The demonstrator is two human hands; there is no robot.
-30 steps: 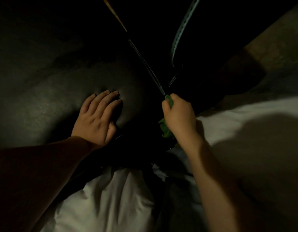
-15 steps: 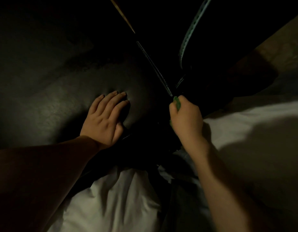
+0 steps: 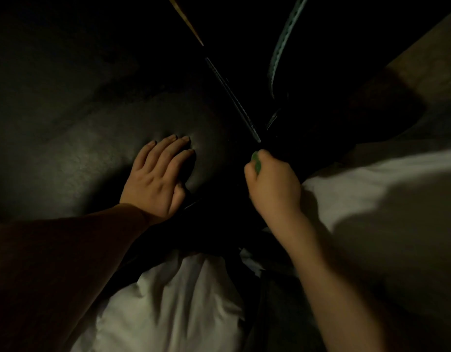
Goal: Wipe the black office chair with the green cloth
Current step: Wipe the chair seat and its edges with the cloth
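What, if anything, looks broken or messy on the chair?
Nothing stands out. The left hand lies flat on the black chair, and the right hand grips the green cloth, mostly hidden in the fist. The picture is dark, so small marks may not show.

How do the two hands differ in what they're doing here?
The left hand lies flat with straight fingers on the black chair; the right hand is curled into a fist. The left hand holds nothing; the right hand grips the green cloth, only a bit of which shows. Both show their backs to the camera.
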